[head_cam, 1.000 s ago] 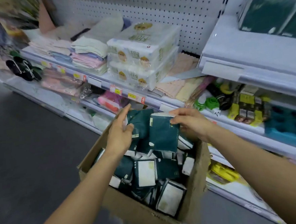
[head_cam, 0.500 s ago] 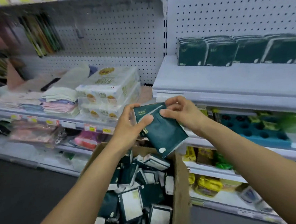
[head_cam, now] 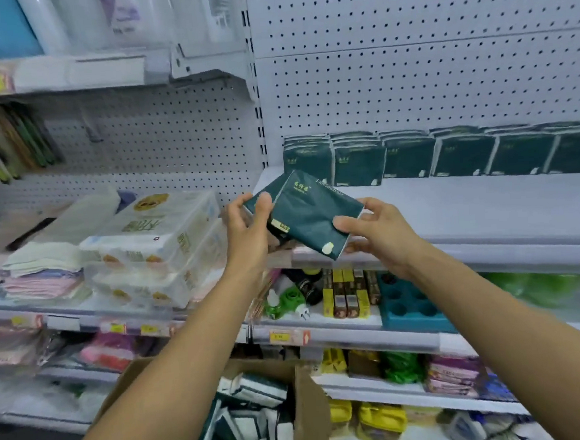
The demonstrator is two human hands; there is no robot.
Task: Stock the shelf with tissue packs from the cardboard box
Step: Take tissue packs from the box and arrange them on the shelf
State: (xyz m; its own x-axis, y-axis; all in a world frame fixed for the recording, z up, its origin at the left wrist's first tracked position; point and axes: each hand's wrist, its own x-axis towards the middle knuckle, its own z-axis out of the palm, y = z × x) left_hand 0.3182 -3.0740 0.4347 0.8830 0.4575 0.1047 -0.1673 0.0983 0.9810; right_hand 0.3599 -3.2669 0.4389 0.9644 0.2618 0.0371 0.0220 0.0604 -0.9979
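Two hands, left (head_cam: 248, 229) and right (head_cam: 382, 237), grip dark-green tissue packs (head_cam: 311, 218) over the shelf (head_cam: 470, 214) front edge.

To our left we see two clear-wrapped bundles of white tissue rolls (head_cam: 152, 236) stacked one on the other, just beside a pile of folded cloths (head_cam: 43, 271) in white, blue and pink. Below the middle shelf stand a green plug-in device (head_cam: 289, 300) and yellow-and-brown boxes (head_cam: 347, 295), next to a teal moulded tray (head_cam: 411, 307). Lower right lie yellow packets (head_cam: 378, 419); what they hold we cannot make out. Yellow price tags (head_cam: 288, 336) line the shelf edges.
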